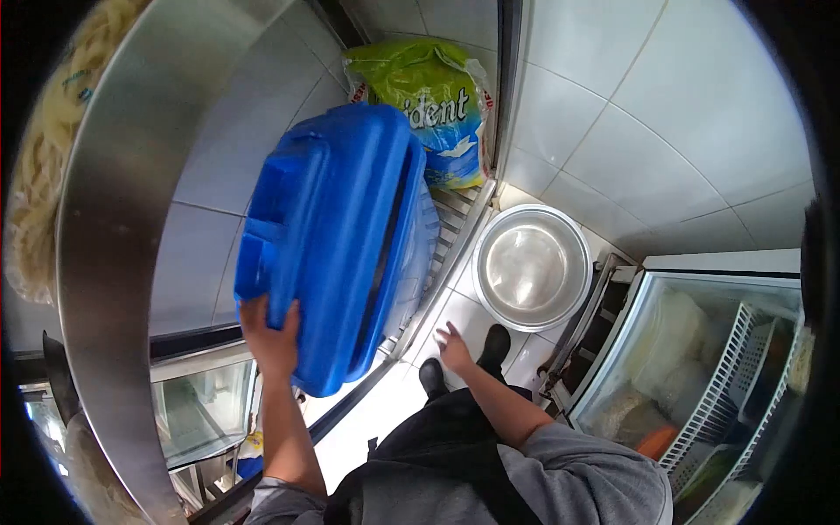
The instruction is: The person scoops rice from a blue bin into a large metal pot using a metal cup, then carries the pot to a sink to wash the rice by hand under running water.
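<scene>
First, closest to the camera: grey sleeves [586, 477] and a dark apron [420, 411]. Steel shelf edge [114, 210] curves up the left side; a clear bag of pale strands [52, 166] sits behind it.

Left hand [273, 339]: thumb and fingers hooked on the near left corner of a large blue lid [341, 236], so grasping it; how much weight it bears cannot be told. Right hand [455, 352]: holding nothing, fingers loosely spread, in the air above the floor.

Key relation: the lid lies ahead of the left hand and to its right; seen from the right hand it is ahead and left, well apart. Its long axis runs away from the body, far end leaning slightly right. Left hand is the nearer, in contact. A dark gap shows between the lid and a blue rim along its right side; a translucent container [418, 254] shows beneath.

Lower: black boots [494, 346] on white floor tiles. Metal basin [529, 267] just beyond, interior bare. To the right, a chest fridge [604, 359] with white baskets [713, 394].

Farthest: a green and blue bag [437, 87] upright on a slatted rack [451, 214], against the tiled wall.
</scene>
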The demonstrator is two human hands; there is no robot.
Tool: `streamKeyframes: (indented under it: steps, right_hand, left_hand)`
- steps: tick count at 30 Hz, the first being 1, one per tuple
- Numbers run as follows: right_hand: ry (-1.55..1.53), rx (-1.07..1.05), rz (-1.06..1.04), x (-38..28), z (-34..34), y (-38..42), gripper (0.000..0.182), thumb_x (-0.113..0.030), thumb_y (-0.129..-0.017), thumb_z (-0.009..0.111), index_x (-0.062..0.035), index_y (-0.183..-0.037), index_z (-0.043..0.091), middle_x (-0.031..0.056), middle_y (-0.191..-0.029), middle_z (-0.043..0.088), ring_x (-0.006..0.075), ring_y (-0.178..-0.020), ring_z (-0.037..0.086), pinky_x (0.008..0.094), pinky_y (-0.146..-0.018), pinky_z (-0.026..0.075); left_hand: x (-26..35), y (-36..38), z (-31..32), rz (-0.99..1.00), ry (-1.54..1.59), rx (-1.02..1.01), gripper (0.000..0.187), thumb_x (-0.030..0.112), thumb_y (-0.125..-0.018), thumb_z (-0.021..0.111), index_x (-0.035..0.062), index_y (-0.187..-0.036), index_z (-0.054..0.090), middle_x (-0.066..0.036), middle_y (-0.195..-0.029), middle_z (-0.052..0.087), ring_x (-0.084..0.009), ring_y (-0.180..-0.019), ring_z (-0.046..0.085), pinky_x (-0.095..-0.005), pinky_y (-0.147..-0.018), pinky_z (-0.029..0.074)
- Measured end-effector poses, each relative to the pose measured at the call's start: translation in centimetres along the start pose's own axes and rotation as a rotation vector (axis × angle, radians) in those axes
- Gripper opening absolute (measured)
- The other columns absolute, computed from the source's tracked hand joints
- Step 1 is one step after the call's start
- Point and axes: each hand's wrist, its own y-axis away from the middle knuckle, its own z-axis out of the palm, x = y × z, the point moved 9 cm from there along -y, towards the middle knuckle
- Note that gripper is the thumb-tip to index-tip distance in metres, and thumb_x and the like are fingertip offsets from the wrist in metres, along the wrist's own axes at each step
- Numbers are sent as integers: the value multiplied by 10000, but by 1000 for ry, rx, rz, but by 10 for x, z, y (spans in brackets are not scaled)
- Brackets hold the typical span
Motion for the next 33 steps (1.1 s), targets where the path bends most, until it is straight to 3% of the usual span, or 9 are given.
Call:
streamKeyframes:
  steps: [4, 8, 12, 16, 19, 22, 26, 30, 33]
  right_hand:
    - [131, 24, -111, -4, 2, 1, 282, -96, -928, 501, -36, -1190, 586, 200, -1130, 597, 285, -1050, 578, 326, -912, 446]
    - [-928, -98, 128, -118, -119, -64, 270, -116, -966, 459, -39, -1197, 576, 106, -1094, 628, 187, -976, 599, 290, -834, 468]
    - [-1034, -2, -44, -180, -228, -84, 289, -188, -992, 437, -26, -1183, 583, 61, -1043, 633, 121, -922, 587, 247, -787, 462]
    - [-915, 123, 75, -128, -254, -56, 291, -196, -988, 452, -8, -1164, 588, 65, -1006, 641, 115, -895, 589, 244, -785, 459]
    - [-810, 177, 242, -50, -244, -19, 248, -137, -976, 462, 9, -1124, 598, 63, -955, 636, 109, -852, 580, 236, -774, 460]
    - [-751, 201, 318, 31, -223, 23, 223, -92, -966, 462, 16, -1099, 605, 61, -937, 630, 108, -832, 572, 231, -768, 459]
    - [-682, 146, 471, 50, -214, 36, 217, -74, -966, 451, 22, -1082, 608, 58, -925, 625, 112, -830, 570, 235, -769, 459]
    - [-739, 132, 321, 22, -222, -24, 255, -107, -957, 487, 35, -1151, 570, 67, -964, 635, 140, -882, 590, 244, -826, 462]
    - [-710, 238, 102, -63, -278, -95, 517, -150, -898, 603, -2, -1348, 395, 147, -1241, 503, 197, -1124, 496, 300, -943, 411]
  left_hand:
    - [12, -27, -37, -42, 138, -75, 402, 263, -752, 732, 5, -1033, 605, -218, -1092, 579, -419, -1143, 482, -491, -1041, 323]
    - [53, -53, -77, 168, -66, 90, 429, 278, -754, 731, 30, -1077, 598, -208, -1155, 570, -436, -1210, 440, -493, -1029, 337]
    - [105, -118, -61, 265, -71, 20, 472, 323, -749, 740, 43, -1103, 602, -176, -1137, 590, -414, -1157, 483, -488, -1021, 350]
    - [134, -170, -7, 575, 63, 34, 427, 339, -772, 717, 27, -1048, 621, -128, -999, 632, -341, -969, 564, -476, -988, 382]
    - [148, -189, 27, 750, -90, 167, 431, 356, -773, 718, 33, -1044, 628, -132, -1009, 632, -320, -973, 568, -467, -985, 381]
    - [138, -183, 59, 832, -154, 106, 435, 370, -775, 716, 52, -1060, 631, -127, -1015, 635, -297, -992, 573, -448, -1000, 376]
    - [153, -174, 61, 858, -235, 53, 445, 388, -776, 713, 66, -1073, 633, -124, -1028, 636, -289, -1004, 577, -423, -1004, 379]
    - [159, -182, 31, 540, -46, -220, 450, 351, -795, 707, 66, -1132, 620, -137, -1088, 625, -269, -1033, 581, -394, -975, 416]
    - [140, -217, 16, 379, 130, -295, 462, 307, -816, 695, 67, -1198, 596, -146, -1155, 609, -252, -1085, 571, -380, -967, 427]
